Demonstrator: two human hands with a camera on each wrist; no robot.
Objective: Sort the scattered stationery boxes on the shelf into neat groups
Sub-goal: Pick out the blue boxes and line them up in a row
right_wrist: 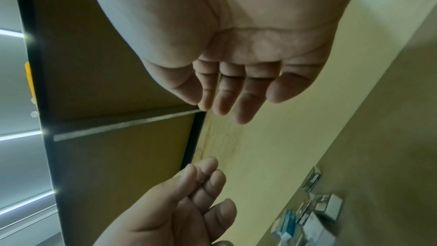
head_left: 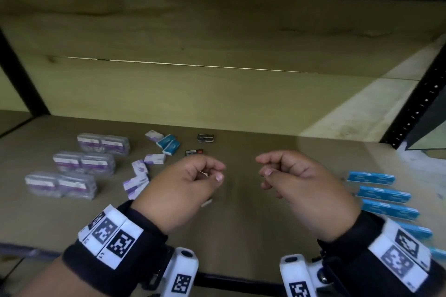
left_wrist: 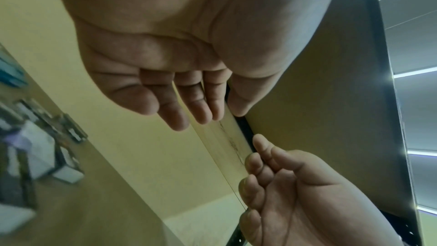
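Note:
On the wooden shelf (head_left: 243, 229) lie three rows of wrapped purple-white packs (head_left: 84, 163) at the left. Loose purple-white boxes (head_left: 154, 158) and two loose blue boxes (head_left: 169, 143) are scattered behind my left hand. Two small black boxes (head_left: 205, 138) sit further back. A column of blue boxes (head_left: 383, 194) runs down the right side. My left hand (head_left: 217, 172) and right hand (head_left: 263, 166) hover side by side above the shelf's middle, fingers loosely curled, holding nothing. Both palms look empty in the wrist views: left hand (left_wrist: 189, 104), right hand (right_wrist: 224, 96).
A black perforated upright (head_left: 410, 116) stands at the right, another black post (head_left: 19, 75) at the left. The wooden back panel (head_left: 217, 94) closes the rear. A small pale object (head_left: 206, 202) peeks out under my left hand. Bare wood lies between the hands.

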